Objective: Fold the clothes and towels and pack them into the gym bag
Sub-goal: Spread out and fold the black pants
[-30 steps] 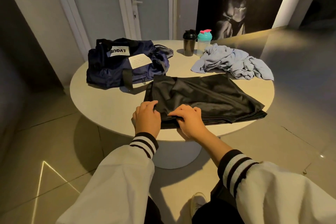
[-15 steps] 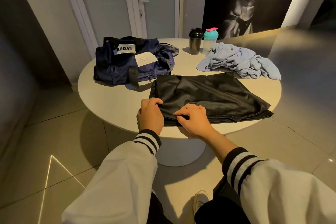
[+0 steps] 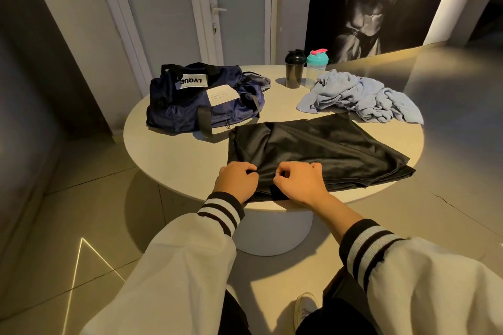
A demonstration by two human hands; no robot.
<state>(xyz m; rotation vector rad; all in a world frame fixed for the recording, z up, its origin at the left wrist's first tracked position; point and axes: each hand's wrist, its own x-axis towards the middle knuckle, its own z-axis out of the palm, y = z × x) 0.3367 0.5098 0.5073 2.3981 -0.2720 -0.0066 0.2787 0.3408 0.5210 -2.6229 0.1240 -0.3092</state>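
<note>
1. We see a round white table point(image 3: 177, 149) that carries everything.
2. A black garment point(image 3: 313, 152) lies spread flat over the table's near half, its near edge at the rim.
3. A navy gym bag point(image 3: 190, 109) sits at the far left, just beside the garment's far corner. A white paper tag lies on top of it, and we cannot tell what is inside.
4. A crumpled pale blue cloth point(image 3: 362, 98) lies at the far right.
5. The left hand point(image 3: 236, 181) and right hand point(image 3: 300, 183) sit close together on the garment's near edge, the fingers of each curled and pinching the black fabric.
6. At the back, just beside each other, stand a black shaker bottle point(image 3: 294, 69) and a clear bottle point(image 3: 315, 71) with a teal lid. Both are lidded, and we cannot make out their contents.
</note>
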